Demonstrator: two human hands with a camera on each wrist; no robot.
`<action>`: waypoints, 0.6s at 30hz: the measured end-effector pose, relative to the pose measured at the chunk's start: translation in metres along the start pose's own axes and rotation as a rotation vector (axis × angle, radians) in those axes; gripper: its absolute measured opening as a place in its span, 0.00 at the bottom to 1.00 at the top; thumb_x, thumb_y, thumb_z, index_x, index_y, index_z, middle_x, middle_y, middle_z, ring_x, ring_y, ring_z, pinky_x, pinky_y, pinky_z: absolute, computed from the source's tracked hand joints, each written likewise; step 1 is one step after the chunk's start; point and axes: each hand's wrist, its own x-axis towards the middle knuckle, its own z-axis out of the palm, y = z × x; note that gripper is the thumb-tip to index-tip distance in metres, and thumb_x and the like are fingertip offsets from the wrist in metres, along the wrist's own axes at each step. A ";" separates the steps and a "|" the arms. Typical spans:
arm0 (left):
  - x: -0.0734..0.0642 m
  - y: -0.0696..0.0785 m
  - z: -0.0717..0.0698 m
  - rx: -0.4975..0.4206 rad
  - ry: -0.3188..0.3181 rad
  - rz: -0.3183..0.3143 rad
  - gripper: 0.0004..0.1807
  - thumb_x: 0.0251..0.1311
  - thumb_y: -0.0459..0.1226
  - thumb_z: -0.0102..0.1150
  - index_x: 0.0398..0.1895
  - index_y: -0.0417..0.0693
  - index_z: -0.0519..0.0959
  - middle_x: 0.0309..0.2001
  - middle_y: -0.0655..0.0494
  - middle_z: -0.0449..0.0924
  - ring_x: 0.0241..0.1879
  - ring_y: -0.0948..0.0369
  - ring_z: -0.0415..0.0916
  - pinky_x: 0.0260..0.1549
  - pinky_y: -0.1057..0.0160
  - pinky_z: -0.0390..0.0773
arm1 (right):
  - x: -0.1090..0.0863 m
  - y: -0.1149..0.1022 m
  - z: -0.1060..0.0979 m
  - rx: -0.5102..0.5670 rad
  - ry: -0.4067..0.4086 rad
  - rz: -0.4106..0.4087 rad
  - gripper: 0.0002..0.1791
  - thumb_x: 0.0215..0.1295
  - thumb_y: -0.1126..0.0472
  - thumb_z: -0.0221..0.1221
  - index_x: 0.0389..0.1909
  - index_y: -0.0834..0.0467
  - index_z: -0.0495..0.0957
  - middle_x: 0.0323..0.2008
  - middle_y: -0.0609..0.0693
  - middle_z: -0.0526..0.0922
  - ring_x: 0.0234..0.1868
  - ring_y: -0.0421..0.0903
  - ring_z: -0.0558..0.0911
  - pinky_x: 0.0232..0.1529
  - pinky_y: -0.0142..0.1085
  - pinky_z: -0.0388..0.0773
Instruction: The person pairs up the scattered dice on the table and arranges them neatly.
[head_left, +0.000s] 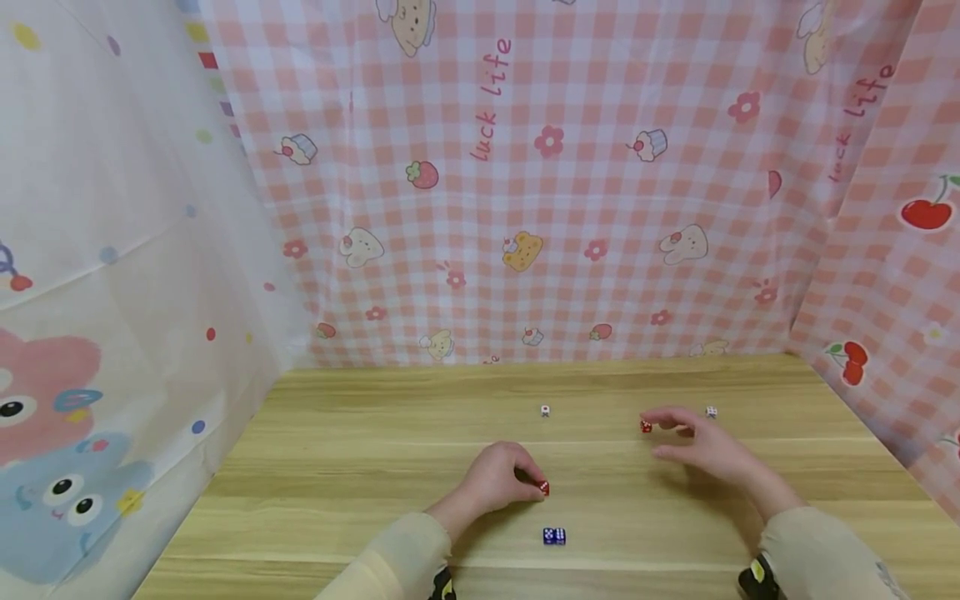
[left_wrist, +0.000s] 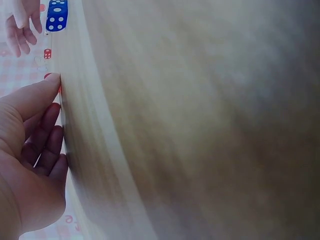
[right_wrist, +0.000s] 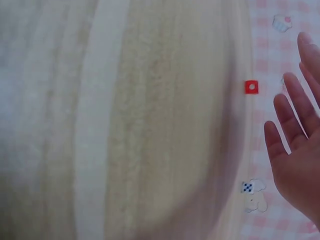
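Your left hand [head_left: 497,479] pinches one red die [head_left: 543,488] at the table [head_left: 360,467], just beyond the blue dice [head_left: 557,537]; your right hand [head_left: 703,447] hangs palm inward, fingers loosely spread, just beside the second red die [head_left: 646,427]

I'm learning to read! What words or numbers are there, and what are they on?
"luck life": pink checked back cloth, middle.
"luck life": same cloth, right side.
Bottom of cloth: scrap of lettering, too small to read.
Right sleeve: mark, too blurred to read.
Dice: only dots, no written numbers.
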 end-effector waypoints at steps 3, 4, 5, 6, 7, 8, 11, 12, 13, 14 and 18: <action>0.000 0.000 0.000 -0.004 0.000 -0.002 0.06 0.46 0.37 0.79 0.27 0.53 0.89 0.27 0.70 0.80 0.31 0.73 0.72 0.41 0.68 0.73 | 0.003 0.005 0.000 -0.014 0.023 0.025 0.28 0.60 0.63 0.69 0.61 0.66 0.73 0.58 0.63 0.75 0.56 0.63 0.72 0.55 0.56 0.71; 0.000 0.000 0.000 -0.005 -0.001 -0.002 0.06 0.45 0.37 0.79 0.27 0.53 0.89 0.27 0.70 0.80 0.31 0.72 0.72 0.41 0.68 0.73 | 0.004 0.007 0.000 -0.019 0.029 0.030 0.29 0.60 0.63 0.69 0.61 0.66 0.73 0.59 0.64 0.75 0.57 0.64 0.72 0.55 0.57 0.71; 0.000 0.000 0.000 -0.007 -0.002 -0.004 0.06 0.46 0.37 0.79 0.27 0.53 0.89 0.27 0.70 0.80 0.31 0.72 0.72 0.41 0.68 0.73 | 0.004 0.008 0.000 -0.019 0.032 0.035 0.29 0.60 0.63 0.69 0.61 0.66 0.73 0.59 0.65 0.74 0.57 0.64 0.71 0.55 0.58 0.71; 0.000 0.000 0.000 -0.011 -0.004 -0.007 0.06 0.46 0.37 0.79 0.27 0.53 0.89 0.27 0.71 0.80 0.31 0.72 0.72 0.41 0.68 0.73 | 0.005 0.009 0.000 -0.025 0.034 0.033 0.29 0.60 0.63 0.69 0.61 0.66 0.73 0.59 0.66 0.73 0.57 0.64 0.71 0.54 0.59 0.71; 0.000 0.000 0.000 -0.014 -0.005 -0.011 0.06 0.46 0.37 0.79 0.27 0.53 0.89 0.27 0.71 0.80 0.31 0.72 0.72 0.41 0.68 0.73 | 0.006 0.011 0.001 -0.032 0.037 0.033 0.29 0.60 0.63 0.69 0.61 0.66 0.73 0.58 0.66 0.73 0.57 0.65 0.71 0.54 0.59 0.71; 0.000 0.001 0.000 -0.017 -0.005 -0.014 0.06 0.46 0.37 0.79 0.27 0.53 0.89 0.27 0.71 0.80 0.31 0.72 0.72 0.41 0.68 0.73 | 0.007 0.012 0.001 -0.040 0.040 0.033 0.29 0.60 0.63 0.69 0.61 0.66 0.73 0.58 0.66 0.74 0.57 0.65 0.71 0.54 0.59 0.71; -0.001 0.001 0.000 -0.020 -0.005 -0.016 0.06 0.46 0.37 0.79 0.27 0.53 0.89 0.27 0.71 0.80 0.31 0.72 0.72 0.41 0.67 0.73 | 0.010 0.015 0.002 -0.061 0.045 0.028 0.29 0.59 0.63 0.70 0.61 0.66 0.74 0.57 0.65 0.75 0.56 0.64 0.72 0.54 0.59 0.71; -0.001 0.001 0.000 -0.019 -0.005 -0.015 0.06 0.45 0.37 0.79 0.27 0.53 0.89 0.27 0.71 0.80 0.31 0.72 0.73 0.41 0.68 0.73 | 0.011 0.016 0.002 -0.069 0.043 0.024 0.29 0.59 0.63 0.70 0.60 0.67 0.74 0.56 0.65 0.75 0.55 0.64 0.73 0.53 0.58 0.71; -0.001 0.001 0.000 -0.016 -0.004 -0.013 0.06 0.45 0.37 0.79 0.27 0.53 0.89 0.27 0.71 0.80 0.31 0.72 0.73 0.41 0.68 0.73 | 0.012 0.017 0.002 -0.068 0.044 0.027 0.29 0.58 0.63 0.70 0.60 0.67 0.74 0.56 0.65 0.75 0.55 0.64 0.73 0.53 0.58 0.71; -0.001 0.001 0.000 -0.013 -0.005 -0.011 0.06 0.45 0.37 0.79 0.27 0.53 0.89 0.27 0.71 0.80 0.31 0.73 0.72 0.41 0.68 0.73 | 0.013 0.019 0.003 -0.060 0.041 0.031 0.29 0.58 0.63 0.70 0.60 0.67 0.74 0.56 0.65 0.76 0.55 0.64 0.74 0.54 0.57 0.71; 0.000 0.002 -0.001 -0.004 -0.006 0.002 0.06 0.46 0.37 0.79 0.27 0.52 0.89 0.27 0.71 0.80 0.31 0.73 0.72 0.41 0.69 0.73 | 0.016 0.024 0.004 -0.031 0.024 0.037 0.30 0.57 0.63 0.71 0.59 0.69 0.74 0.55 0.67 0.76 0.56 0.64 0.75 0.56 0.52 0.71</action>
